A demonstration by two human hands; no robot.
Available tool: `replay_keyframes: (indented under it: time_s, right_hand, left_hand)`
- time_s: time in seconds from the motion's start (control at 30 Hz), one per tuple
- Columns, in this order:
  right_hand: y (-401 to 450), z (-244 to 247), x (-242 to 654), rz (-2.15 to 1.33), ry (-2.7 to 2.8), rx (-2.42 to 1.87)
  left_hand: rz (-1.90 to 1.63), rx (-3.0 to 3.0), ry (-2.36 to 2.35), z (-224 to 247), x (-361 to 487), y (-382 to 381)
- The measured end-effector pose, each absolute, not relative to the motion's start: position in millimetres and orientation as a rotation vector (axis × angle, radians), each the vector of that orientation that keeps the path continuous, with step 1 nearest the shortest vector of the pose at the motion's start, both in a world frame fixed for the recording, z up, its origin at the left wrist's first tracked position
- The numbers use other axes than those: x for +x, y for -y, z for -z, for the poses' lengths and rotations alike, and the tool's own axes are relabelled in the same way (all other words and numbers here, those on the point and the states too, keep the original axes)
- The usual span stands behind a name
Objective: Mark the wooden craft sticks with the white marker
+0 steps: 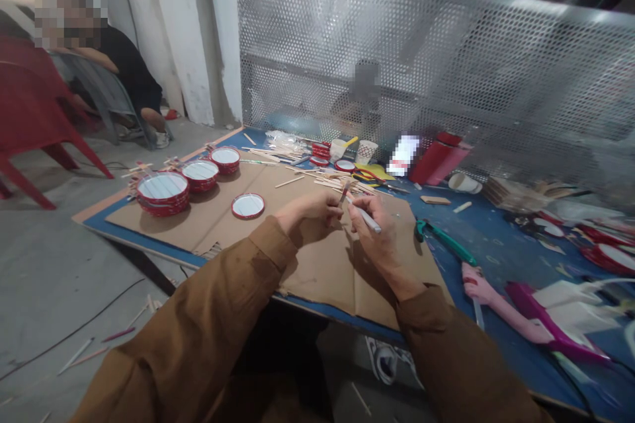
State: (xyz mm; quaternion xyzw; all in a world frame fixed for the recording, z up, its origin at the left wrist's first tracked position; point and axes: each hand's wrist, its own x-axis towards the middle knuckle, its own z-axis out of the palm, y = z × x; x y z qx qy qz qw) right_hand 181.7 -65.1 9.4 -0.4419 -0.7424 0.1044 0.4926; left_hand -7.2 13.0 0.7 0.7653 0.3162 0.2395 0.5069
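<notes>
My left hand is closed, pinching a small thin stick with a reddish-brown part. Close against it, my right hand is wrapped round a white pen-like tool. The tool's tip lies near the stick, and I cannot tell whether they touch. Both hands are above a brown cardboard sheet. To the left of my hands lies a round red-rimmed disc with a pale face. Beyond my fingers is a pile of wooden sticks.
Stacks of red-rimmed discs stand at the left on the blue table. Paper cups, a lit phone and a red bottle line the back. Green-handled pliers and a pink glue gun lie right. A person sits far left.
</notes>
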Motion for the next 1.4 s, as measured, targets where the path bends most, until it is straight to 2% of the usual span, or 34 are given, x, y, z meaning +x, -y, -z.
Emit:
replay_keyframes:
  time_s: [1.4]
  right_hand:
    - [66.4, -12.2, 180.9, -0.310, 1.786, -1.081]
  left_hand:
    - [-0.561, 1.872, -0.753, -4.3, -8.8, -10.3]
